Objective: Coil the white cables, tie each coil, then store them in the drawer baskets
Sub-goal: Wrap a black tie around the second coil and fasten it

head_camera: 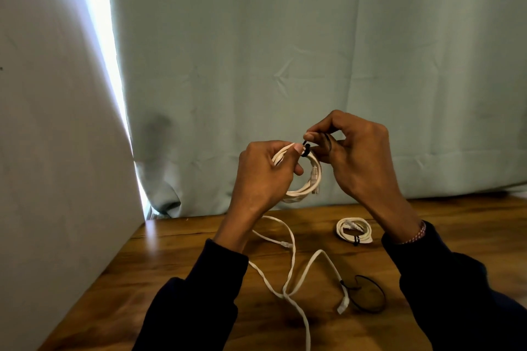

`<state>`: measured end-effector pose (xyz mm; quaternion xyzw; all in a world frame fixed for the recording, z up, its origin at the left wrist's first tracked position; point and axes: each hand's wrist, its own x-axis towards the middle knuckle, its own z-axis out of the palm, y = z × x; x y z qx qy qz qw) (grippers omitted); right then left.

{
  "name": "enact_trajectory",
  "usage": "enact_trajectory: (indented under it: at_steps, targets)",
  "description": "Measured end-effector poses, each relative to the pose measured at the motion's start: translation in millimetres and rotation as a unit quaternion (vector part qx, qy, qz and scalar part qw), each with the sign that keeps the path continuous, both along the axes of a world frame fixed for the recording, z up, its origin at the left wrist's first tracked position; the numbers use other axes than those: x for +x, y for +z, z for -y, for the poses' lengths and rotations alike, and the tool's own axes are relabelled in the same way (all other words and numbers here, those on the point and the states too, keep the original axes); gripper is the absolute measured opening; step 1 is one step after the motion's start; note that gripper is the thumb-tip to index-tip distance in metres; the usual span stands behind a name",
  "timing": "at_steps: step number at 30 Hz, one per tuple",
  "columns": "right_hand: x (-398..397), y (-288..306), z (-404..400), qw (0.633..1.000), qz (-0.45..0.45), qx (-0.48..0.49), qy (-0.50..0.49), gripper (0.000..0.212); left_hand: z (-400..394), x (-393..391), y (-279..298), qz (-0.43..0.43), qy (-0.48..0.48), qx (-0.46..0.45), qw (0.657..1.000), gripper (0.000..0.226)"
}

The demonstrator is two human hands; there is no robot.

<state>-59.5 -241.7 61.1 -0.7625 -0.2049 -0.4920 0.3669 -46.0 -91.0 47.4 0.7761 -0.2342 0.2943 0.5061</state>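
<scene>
2 hands meet just above the middle of the frame in my head view, both raised off the wooden table. My left hand grips a coiled white cable, fingers curled round the loop's left side and the thumb pressed on top. My right hand pinches a black tie between thumb and forefinger at the top of that coil, where the tie wraps the strands. A plug end hangs along the coil's right side.

Lower right of centre, a 2nd coil lies on the table, already bound with a black tie at its lower edge. Across the lower middle of the frame a loose white cable sprawls uncoiled, crossing itself once and running off the bottom edge. Its plug end rests at the lower right, touching a loose black tie loop that lies flat on the wood.

A pale green curtain fills the background, with a bright slit of light at the upper left beside a white wall. I cannot see any drawer or baskets from here.
</scene>
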Motion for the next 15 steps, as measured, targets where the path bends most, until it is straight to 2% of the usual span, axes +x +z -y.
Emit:
enact_trajectory:
  at_steps: [7, 12, 15]
  targets:
    - [-10.5, 4.5, -2.3, 0.995, 0.044, -0.077, -0.037, 0.007, 3.0, -2.6, 1.4, -0.011, -0.025, -0.092, 0.995, 0.018]
    - [-9.9, 1.0, -8.4, 0.973, 0.091, -0.201, -0.064, 0.008, -1.1, 2.7, 1.7, -0.048, -0.050, -0.166, 0.984, 0.017]
    - [-12.2, 0.0, -11.9, 0.968, 0.082, -0.223, -0.085, 0.012, -2.9, 3.5, 3.0, -0.075, -0.060, -0.201, 0.975, 0.016]
